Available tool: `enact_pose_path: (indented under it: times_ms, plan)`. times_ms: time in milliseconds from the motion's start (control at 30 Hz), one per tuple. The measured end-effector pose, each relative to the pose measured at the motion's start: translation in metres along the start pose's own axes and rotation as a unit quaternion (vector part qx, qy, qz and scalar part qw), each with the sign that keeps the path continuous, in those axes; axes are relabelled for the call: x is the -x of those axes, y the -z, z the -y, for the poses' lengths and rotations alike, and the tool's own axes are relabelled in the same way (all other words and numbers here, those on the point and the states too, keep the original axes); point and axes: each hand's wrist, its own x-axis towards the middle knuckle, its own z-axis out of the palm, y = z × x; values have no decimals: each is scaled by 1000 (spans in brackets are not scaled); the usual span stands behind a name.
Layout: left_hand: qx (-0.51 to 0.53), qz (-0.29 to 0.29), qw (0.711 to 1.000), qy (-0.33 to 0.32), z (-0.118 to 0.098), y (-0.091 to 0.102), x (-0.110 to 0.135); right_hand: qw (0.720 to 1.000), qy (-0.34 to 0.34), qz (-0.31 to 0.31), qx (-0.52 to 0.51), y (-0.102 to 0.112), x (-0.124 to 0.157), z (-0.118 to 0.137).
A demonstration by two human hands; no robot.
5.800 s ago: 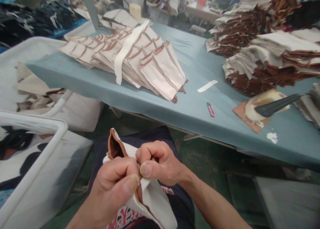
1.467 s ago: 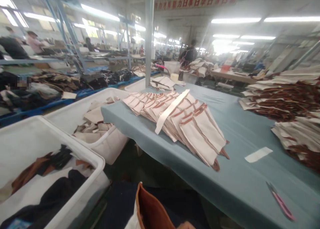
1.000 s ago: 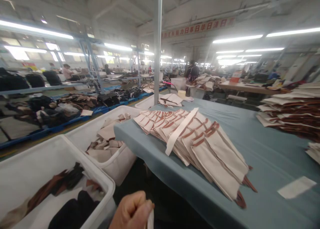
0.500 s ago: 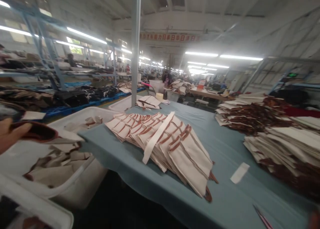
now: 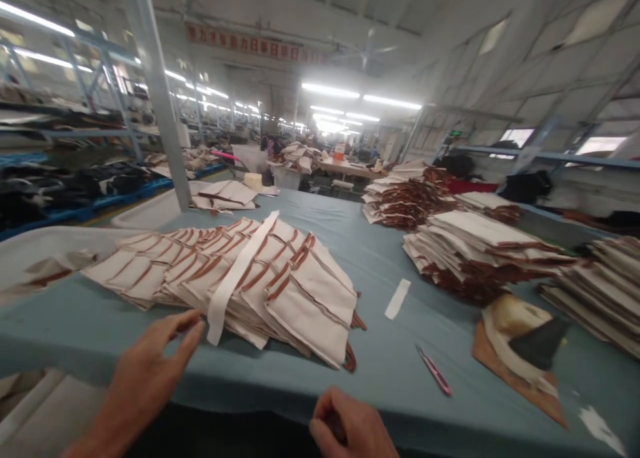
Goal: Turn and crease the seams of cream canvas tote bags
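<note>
Right hand point(image 5: 356, 428), cut off below, curls, its grip hard to tell; left hand point(image 5: 153, 358) gapes near layered cream-and-brown fabric pieces point(image 5: 313, 305); cropped white plastic bin point(image 5: 30, 249) holds beige scraps point(image 5: 57, 265)

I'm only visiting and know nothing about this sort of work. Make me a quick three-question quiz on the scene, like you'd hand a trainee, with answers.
1. True or false: a long white strip lies across the fanned fabric pieces.
2. Of these, which is nearest to the left hand?
A) the short white strip
B) the long white strip
C) the metal post
3. Fill in the colour: the snips lying on the table have a ____ handle.

Key
1. True
2. B
3. Pink
</note>
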Motion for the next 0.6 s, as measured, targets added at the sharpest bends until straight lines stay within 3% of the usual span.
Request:
enact_pose_path:
  times_ms: [100, 167, 300, 433, 600]
  plan:
    - [39, 44, 998, -35, -36, -32, 19, 980, 61, -177, 61, 26, -31, 3]
    - [51, 66, 995, -48, -53, -47, 24, 966, 92, -221, 102, 45, -57, 11]
    - [40, 79, 995, -56, -74, -66, 8, 956, 143, -218, 136, 77, -122, 38]
    - [5, 115, 991, -74, -89, -87, -26, 939, 232, -159, 196, 91, -185, 61]
    - [-48, 202, 974, -86, -95, -111, -53, 919, 271, -111, 265, 81, -212, 56]
